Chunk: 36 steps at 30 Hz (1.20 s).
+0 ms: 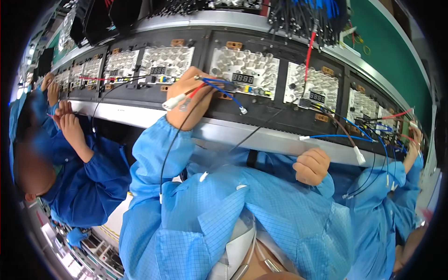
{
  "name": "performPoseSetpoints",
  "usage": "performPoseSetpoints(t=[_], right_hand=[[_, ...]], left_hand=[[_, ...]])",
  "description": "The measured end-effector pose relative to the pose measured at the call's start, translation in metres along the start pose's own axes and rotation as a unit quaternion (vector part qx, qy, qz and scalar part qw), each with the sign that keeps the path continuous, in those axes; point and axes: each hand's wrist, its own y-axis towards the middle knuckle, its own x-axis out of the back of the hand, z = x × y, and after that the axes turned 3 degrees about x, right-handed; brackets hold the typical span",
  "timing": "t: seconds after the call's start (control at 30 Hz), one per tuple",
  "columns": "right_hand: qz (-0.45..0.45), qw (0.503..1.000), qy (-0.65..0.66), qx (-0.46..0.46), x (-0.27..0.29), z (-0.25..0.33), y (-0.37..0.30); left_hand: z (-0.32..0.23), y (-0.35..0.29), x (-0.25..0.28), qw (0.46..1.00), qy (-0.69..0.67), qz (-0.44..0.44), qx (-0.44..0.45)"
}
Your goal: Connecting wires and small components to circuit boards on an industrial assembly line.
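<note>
My left hand (189, 100) reaches over the dark fixture tray to the left edge of a white circuit board (268, 70) with a digit display. Its fingers are closed on a bundle of wires (210, 83). Blue, red, brown and black wires spread from it; a white connector (173, 101) and a flat metal terminal (185, 103) lie across the back of the hand. A black wire (169, 156) hangs down past my left sleeve. My right hand (311, 166) is a fist beside the metal rail, its inside hidden.
More boards in dark trays line both sides, including one on the right (311, 86) with wires attached. A metal rail (242, 135) runs along the near edge. Bundled wires (308, 21) hang at the back. Co-workers' hands are at the far left (70, 123) and far right (413, 142).
</note>
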Motion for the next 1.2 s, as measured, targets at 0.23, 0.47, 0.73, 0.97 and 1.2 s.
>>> performPoseSetpoints(t=[0.23,0.47,0.73,0.97,1.2], right_hand=[[0.002,1.0,-0.001,0.007,-0.007,0.004,0.002],[-0.001,0.999,-0.04,-0.008,-0.022,0.007,-0.008],[0.027,0.992,-0.093,-0.086,-0.037,0.019,0.007],[0.021,0.983,-0.143,-0.117,-0.037,0.001,0.008],[0.029,0.978,-0.156,-0.135,-0.026,-0.013,0.012]], left_hand=[[0.002,-0.001,0.006,0.999,0.006,0.0,-0.045],[0.017,-0.048,0.027,0.997,0.009,-0.075,0.023],[0.047,-0.125,0.091,0.772,-0.485,0.372,0.17],[0.019,-0.064,0.064,0.938,-0.265,0.223,0.001],[0.035,-0.028,0.037,0.974,-0.18,0.103,-0.091]])
